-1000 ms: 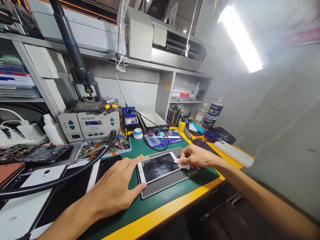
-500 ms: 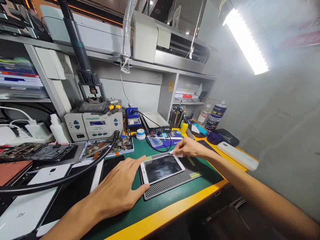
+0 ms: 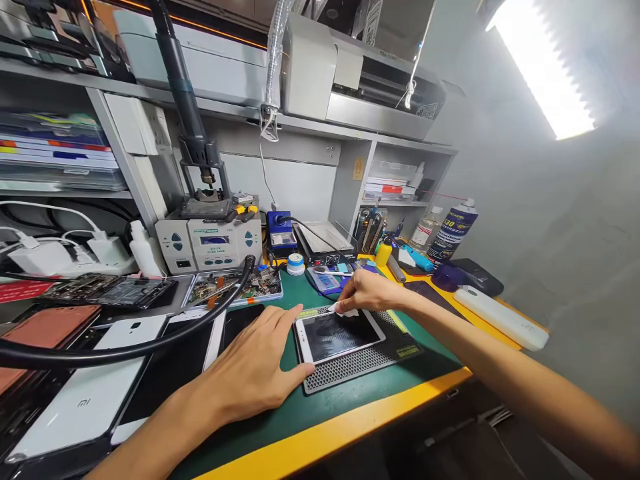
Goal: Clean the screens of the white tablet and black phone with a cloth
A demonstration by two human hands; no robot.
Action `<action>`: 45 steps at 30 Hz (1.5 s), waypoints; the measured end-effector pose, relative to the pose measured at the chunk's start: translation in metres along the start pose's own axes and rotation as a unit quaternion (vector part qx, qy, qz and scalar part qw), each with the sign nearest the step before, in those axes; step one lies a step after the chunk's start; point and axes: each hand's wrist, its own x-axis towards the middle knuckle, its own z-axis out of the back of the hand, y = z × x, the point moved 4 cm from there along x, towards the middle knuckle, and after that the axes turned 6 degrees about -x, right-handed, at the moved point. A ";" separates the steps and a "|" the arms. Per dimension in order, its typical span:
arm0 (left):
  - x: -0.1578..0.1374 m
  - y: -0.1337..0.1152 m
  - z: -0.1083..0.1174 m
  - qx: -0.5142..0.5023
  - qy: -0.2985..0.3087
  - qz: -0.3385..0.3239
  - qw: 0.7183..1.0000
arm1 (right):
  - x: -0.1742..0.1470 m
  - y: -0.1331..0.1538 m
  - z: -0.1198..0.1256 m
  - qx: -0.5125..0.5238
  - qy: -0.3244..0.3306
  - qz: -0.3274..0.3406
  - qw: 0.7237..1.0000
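Observation:
A white-framed tablet (image 3: 325,337) with a dark, smudged screen lies face up on a grey perforated pad (image 3: 360,367). My left hand (image 3: 260,357) is spread at the tablet's left side, index finger near the far left corner and thumb at the near left corner; the fingers are apart and flat. Between the closed fingers of my right hand (image 3: 367,293) is a crumpled white wipe (image 3: 346,312), pressed at the tablet's far edge, partly over the screen. Part of the wipe is hidden by the fingers.
A thick black hose (image 3: 165,343) arches over stacked devices, including a white phone back (image 3: 95,380), at left. Behind stand a grey control station (image 3: 210,243), a tray of circuit boards (image 3: 237,287) and a yellow bottle (image 3: 383,255). A spray can (image 3: 453,233) is at back right.
My right hand with the wipe has moved slightly left along the tablet's far edge, further onto the screen. My left hand stays at the tablet's left side. The camera view has turned left.

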 end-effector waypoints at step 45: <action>-0.002 0.007 0.000 0.033 -0.003 -0.026 0.999 | -0.034 0.086 -0.051 -0.028 0.027 0.182 0.982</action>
